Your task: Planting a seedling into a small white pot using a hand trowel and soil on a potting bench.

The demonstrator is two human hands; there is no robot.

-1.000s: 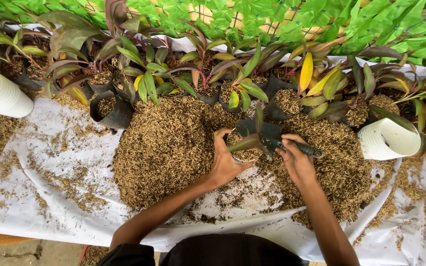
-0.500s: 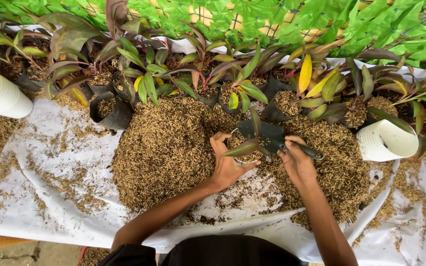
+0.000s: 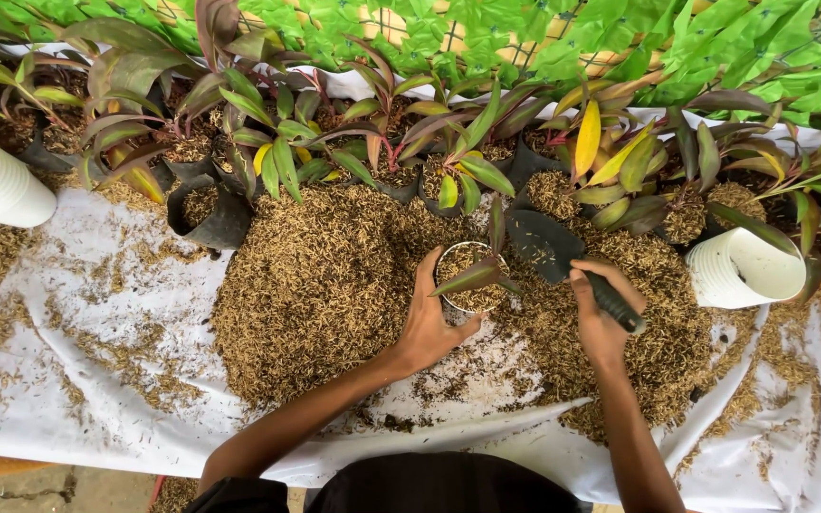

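Person potting a seedling at a husk-covered table.
The left hand (image 3: 429, 323) is cupping a small white pot (image 3: 468, 277) holding a seedling (image 3: 475, 274), fingers curled round its near side. The right hand (image 3: 599, 309) is gripping a dark trowel (image 3: 563, 256), fingers wrapped tight on the handle, blade lying just beyond the fingertips on the husk pile (image 3: 325, 275).
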